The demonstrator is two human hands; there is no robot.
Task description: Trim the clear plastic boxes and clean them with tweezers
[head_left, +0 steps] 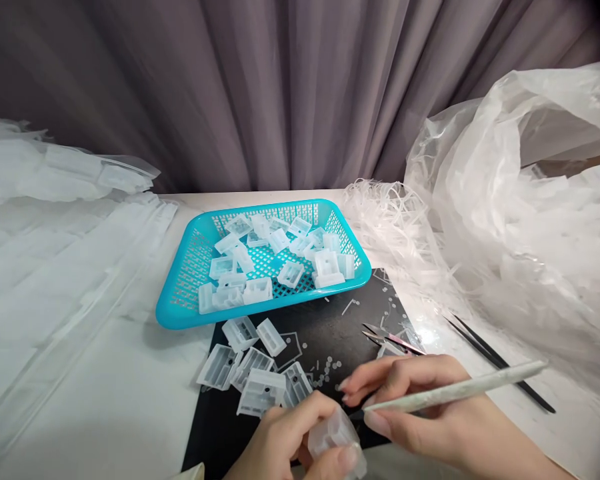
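Observation:
Between the thumb and fingers of my left hand (pixel 290 440) is a small translucent plastic box (pixel 333 433) with compartments, close to the camera at the bottom. My right hand (pixel 425 407) grips a slim pen-shaped tool (pixel 460 392) with a whitish handle. Its narrow end points left toward the box; I cannot make out the tip clearly. Several similar plastic boxes (pixel 261 392) lie loose on a black mat (pixel 215 427) just beyond my left hand. More of them fill parts of a turquoise basket (pixel 180 273) behind the mat.
Small scissors (pixel 393 339) lie on the mat beyond my right hand, among plastic scraps (pixel 325 370). Black tweezers (pixel 500 363) rest to the right. A heap of thin plastic strips (pixel 390 213) and a large clear bag (pixel 480 153) stand right; bagged plastic parts (pixel 45 233) stand left.

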